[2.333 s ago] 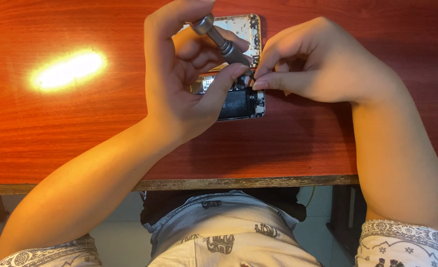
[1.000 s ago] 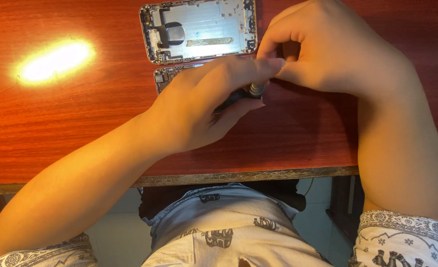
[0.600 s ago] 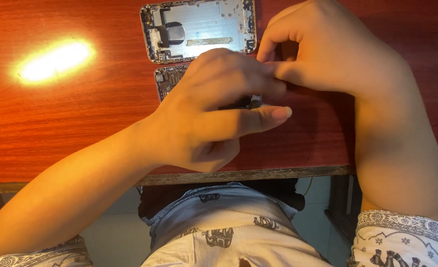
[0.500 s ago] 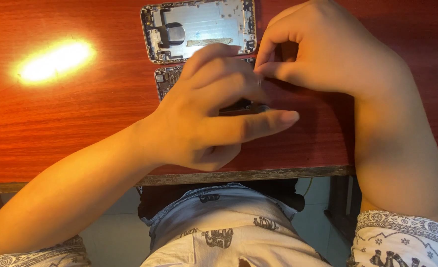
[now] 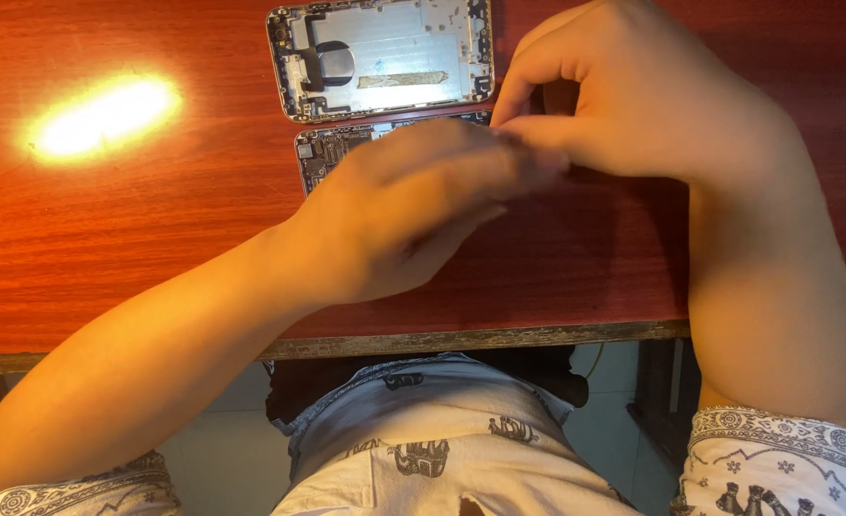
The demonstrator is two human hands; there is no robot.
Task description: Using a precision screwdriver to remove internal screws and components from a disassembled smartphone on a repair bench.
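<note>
Head view: our left hand (image 5: 413, 215) lies blurred over the phone's lower half (image 5: 332, 153); we cannot tell what it grips. Our right hand (image 5: 623, 96) pinches narrow at that half's right end, contents hidden. The silver rear shell (image 5: 385, 57) lies just above on the red wooden table (image 5: 155, 239). Risk, we judge: a hasty tug tears a cable. No packages or labels visible.

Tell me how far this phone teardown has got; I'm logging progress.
Done: the phone is opened, and its silver rear housing lies apart on the wooden table, looking largely stripped. In hand: the left hand covers the second phone half, whose circuit parts show at its left end, while the right hand pinches at its edge. What the fingers grip is hidden. Left: that half looks still populated.
</note>
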